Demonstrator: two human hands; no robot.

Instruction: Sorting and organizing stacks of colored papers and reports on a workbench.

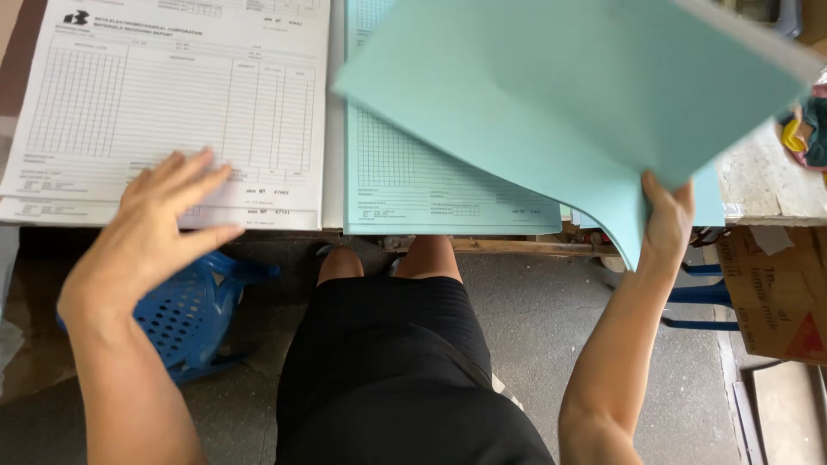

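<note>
Head view: worn pale tabletop (767, 185) across the upper frame, grey concrete floor (534, 319) below. White form stack (172, 112) at upper left, left hand (159, 228) hovering over its lower edge, fingers spread. Right hand (668, 215) at center right pinching lifted blue-green sheet (568, 95) above blue-green form pile (422, 185). Blue plastic basket (194, 314) lower left, cardboard box (780, 288) at right edge.

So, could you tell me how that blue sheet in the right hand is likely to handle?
Probably floppy: the blue sheet curves where the right hand pinches its corner. Likely light, since one pinch lifts it. It may crease easily.
</note>
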